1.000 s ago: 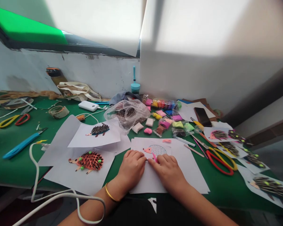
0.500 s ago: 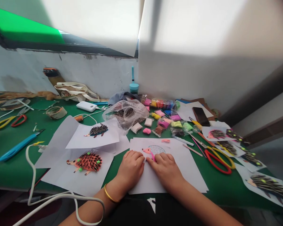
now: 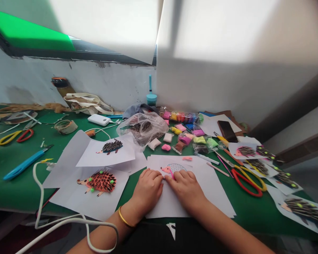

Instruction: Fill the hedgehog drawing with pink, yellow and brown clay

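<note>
White paper sheets (image 3: 212, 190) lie in front of me, with a hedgehog drawing (image 3: 176, 167) whose face is covered in pink clay (image 3: 166, 169). My left hand (image 3: 149, 187) rests on the left part of the paper, fingers curled together; what its fingertips hold, if anything, is hidden. My right hand (image 3: 186, 188) lies over the lower part of the drawing, fingers bent and pressed down. A magenta strip (image 3: 171, 173) shows beside its index finger, at the edge of the pink face. A small pink clay piece (image 3: 187, 158) lies above the drawing.
Clay packets (image 3: 185, 138) and a plastic bag (image 3: 143, 128) lie behind the paper. Red and yellow scissors (image 3: 247, 180), a phone (image 3: 227, 131) and finished hedgehogs are at the right. On the left are hedgehog pictures (image 3: 98, 181), a blue cutter (image 3: 25, 164) and a white cable (image 3: 38, 204).
The view has shifted slightly, so the scene sits a little further right. Both hands keep nearly the same place and pose on the paper.
</note>
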A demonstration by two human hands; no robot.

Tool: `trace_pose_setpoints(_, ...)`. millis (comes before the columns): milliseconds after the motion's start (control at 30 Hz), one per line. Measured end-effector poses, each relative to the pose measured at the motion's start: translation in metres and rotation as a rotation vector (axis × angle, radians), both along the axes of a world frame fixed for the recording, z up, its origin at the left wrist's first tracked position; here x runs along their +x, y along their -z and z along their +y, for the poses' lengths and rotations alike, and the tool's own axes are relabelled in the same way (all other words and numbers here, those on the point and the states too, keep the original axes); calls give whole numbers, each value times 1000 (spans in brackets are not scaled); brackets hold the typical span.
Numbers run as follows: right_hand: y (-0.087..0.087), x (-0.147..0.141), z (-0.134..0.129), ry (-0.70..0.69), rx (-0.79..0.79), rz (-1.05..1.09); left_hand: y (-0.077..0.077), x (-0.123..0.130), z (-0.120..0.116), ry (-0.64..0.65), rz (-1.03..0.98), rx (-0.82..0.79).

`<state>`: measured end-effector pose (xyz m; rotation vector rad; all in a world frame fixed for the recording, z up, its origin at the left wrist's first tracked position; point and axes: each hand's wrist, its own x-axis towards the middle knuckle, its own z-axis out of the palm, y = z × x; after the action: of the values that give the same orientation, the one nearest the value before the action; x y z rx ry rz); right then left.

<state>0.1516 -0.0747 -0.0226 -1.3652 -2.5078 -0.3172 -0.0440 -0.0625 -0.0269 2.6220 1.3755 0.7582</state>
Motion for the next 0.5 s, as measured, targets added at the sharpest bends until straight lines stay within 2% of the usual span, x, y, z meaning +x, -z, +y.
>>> trace_pose_setpoints(133,-4,7,-2,9,-60,147,0,0,1,-5,-2,-11)
trace_pose_setpoints(367,-10,13,-15,-50,-242,620,-2,-1,-1,17,-5,-19)
trace_pose_setpoints(500,-5,7,-17,10,-300,696,-2,-1,-1,21,12,-23)
